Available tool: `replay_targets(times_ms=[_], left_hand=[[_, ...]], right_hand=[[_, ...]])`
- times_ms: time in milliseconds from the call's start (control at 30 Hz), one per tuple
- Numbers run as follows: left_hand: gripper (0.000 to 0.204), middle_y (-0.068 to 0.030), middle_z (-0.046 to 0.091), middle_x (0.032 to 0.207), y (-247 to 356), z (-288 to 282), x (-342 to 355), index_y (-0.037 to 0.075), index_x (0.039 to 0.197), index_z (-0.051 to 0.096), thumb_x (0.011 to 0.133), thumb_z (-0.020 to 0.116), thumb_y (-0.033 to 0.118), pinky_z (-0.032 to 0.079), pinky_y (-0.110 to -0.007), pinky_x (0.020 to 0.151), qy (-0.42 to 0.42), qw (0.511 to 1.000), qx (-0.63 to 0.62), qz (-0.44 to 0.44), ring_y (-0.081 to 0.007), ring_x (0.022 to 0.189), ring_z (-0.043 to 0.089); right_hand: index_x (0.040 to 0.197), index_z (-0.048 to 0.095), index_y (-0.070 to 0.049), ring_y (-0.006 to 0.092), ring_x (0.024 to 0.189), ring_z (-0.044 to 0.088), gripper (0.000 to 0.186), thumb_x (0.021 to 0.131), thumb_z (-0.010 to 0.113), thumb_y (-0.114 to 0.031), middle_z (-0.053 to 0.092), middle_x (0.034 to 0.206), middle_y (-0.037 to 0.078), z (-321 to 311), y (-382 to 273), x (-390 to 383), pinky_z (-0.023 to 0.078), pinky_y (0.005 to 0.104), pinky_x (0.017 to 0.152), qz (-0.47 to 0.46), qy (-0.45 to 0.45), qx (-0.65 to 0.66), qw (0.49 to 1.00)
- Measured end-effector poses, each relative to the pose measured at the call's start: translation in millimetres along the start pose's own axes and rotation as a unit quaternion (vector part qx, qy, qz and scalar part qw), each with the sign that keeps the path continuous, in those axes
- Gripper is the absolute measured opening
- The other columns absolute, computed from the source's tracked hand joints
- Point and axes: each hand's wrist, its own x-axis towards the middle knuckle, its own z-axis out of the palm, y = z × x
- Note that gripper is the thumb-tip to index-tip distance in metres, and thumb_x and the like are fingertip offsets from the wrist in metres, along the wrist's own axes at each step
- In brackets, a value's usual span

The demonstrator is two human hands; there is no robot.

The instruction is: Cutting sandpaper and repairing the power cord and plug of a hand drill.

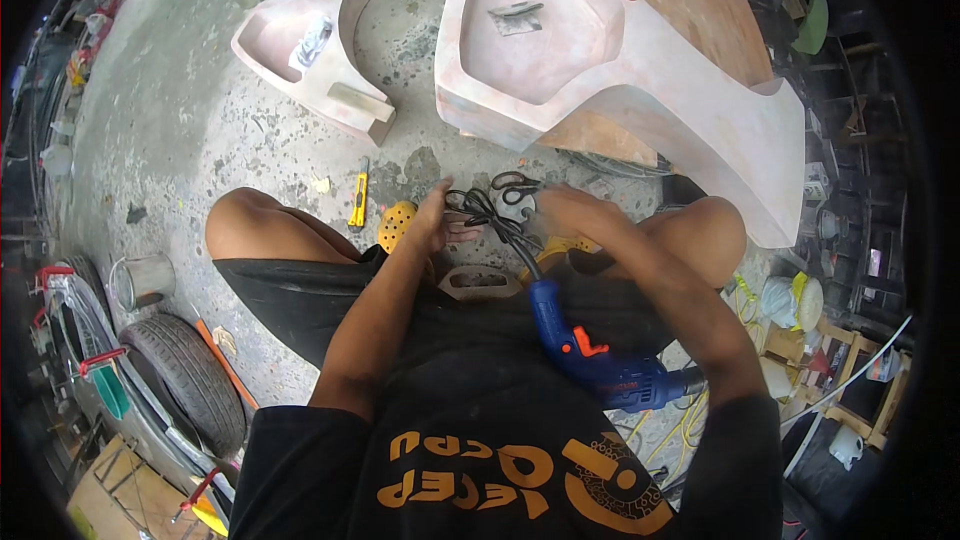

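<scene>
My left hand (pixel 436 216) holds the looped black cord (pixel 478 203) of a blue drill (pixel 555 324), which lies across my lap with its orange trigger up. My right hand (pixel 568 210) is at the loops' right, its fingers blurred, beside black scissor-like loops (pixel 514 184) whose nature I cannot make out. Yellow perforated discs, one at the left (pixel 397 224), are near my crossed legs. A yellow utility knife (pixel 359 194) lies on the floor to the left. A small pale piece with an opening (pixel 478 282) sits between my legs.
Two pale moulded panels (pixel 300 65) (pixel 620 100) lie ahead, one over a brown board (pixel 720 15). Left are a metal can (pixel 140 285), a tyre (pixel 185 380) and clamped strips (pixel 75 340). Right are yellow cables (pixel 680 430), containers (pixel 790 300) and wooden crates (pixel 865 390).
</scene>
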Motion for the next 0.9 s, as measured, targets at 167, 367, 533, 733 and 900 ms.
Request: replay_targets(times_ms=[167,367,533,733,900], left_hand=[[0.023,-0.0177,0.071,0.107,-7.6,-10.7,13.6,-0.004,0.115,0.062,0.098,0.064,0.011,0.065,-0.047,0.084,-0.07,0.985,0.099,0.121,-0.0316,0.102,0.072],[0.013,-0.0127,0.071,0.1,-0.6,32.0,-101.4,0.003,0.099,0.057,0.091,0.063,-0.006,0.062,-0.037,0.081,-0.099,0.944,0.1,0.297,-0.0231,0.094,0.071],[0.023,-0.0112,0.07,0.101,-12.6,2.0,-171.8,0.009,0.094,0.054,0.089,0.055,-0.014,0.052,-0.026,0.079,-0.081,0.902,0.018,0.423,-0.0137,0.087,0.064],[0.024,-0.0096,0.067,0.098,-2.5,-12.0,-191.5,0.007,0.094,0.054,0.089,0.052,-0.016,0.051,-0.029,0.089,-0.051,0.87,-0.072,0.484,-0.0162,0.092,0.063],[0.019,-0.006,0.067,0.103,15.5,-14.9,-240.6,-0.001,0.112,0.059,0.096,0.058,-0.009,0.05,-0.029,0.094,0.154,0.844,0.162,0.488,-0.015,0.096,0.064]], right_hand=[[0.129,0.061,0.001,0.0413,0.113,0.066,0.053,0.084,0.074,-0.024,0.07,0.116,0.024,23.8,-23.8,60.9,0.054,0.0474,0.094,-0.053,0.023,0.022,0.998],[0.134,0.057,-0.007,0.04,0.115,0.064,0.061,0.082,0.08,-0.028,0.068,0.118,0.021,43.1,16.0,59.4,0.051,0.0474,0.097,-0.229,0.219,0.137,0.939],[0.111,0.063,-0.002,0.034,0.094,0.066,0.042,0.075,0.08,-0.014,0.068,0.106,0.019,-35.2,-49.8,-17.6,0.052,0.043,0.082,-0.282,0.197,0.114,0.932],[0.1,0.065,0.001,0.0287,0.077,0.067,0.029,0.074,0.077,-0.007,0.066,0.097,0.014,-29.1,-98.0,-18.1,0.054,0.0387,0.071,-0.222,0.314,0.318,0.867],[0.099,0.063,-0.001,0.0309,0.096,0.066,0.033,0.068,0.075,0.001,0.065,0.107,0.011,-19.7,-118.3,8.8,0.053,0.0378,0.087,-0.276,0.413,0.28,0.822]])
